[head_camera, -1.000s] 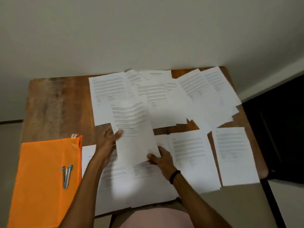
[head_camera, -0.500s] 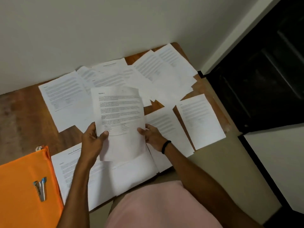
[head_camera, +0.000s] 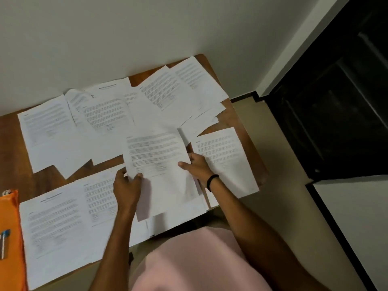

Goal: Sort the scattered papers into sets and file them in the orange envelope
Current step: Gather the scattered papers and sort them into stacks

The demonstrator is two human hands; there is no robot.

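- The near row of sheets (head_camera: 63,223) is noted flat along the front edge of the table (head_camera: 21,181), with edges overlapping. The print is too blurred to be read.
- The orange envelope (head_camera: 10,238) is found at the far left of the view, flat on the table just beside the near row. A small blue-and-metal item (head_camera: 4,242) lies on it and could not be identified.
- The held sheet (head_camera: 159,164) is raised above the middle of the table, tilted, with print facing up. Whether it is one page or several cannot be told.
- Left hand (head_camera: 127,187): the sheet's lower left edge is pinched, thumb on top and fingers curled beneath.
- Right hand (head_camera: 196,166), with a dark wristband (head_camera: 212,181): the right edge is gripped, thumb on the face and fingers curled behind.
- Judged step: the page is being checked so that it can be assigned to a set.
- For a clean result, the heading should be matched against a sheet already laid out before release, and the page lowered square onto its set, not slid across loose pages.
- A single sheet (head_camera: 226,156) lies just beyond the right hand, its far corner over the table edge. It is judged liable to be brushed off, so the right arm should be lifted clear of it.
- The far row of sheets (head_camera: 52,131) is fanned and overlapped against the wall (head_camera: 126,38). Most of the sorting is judged undone.
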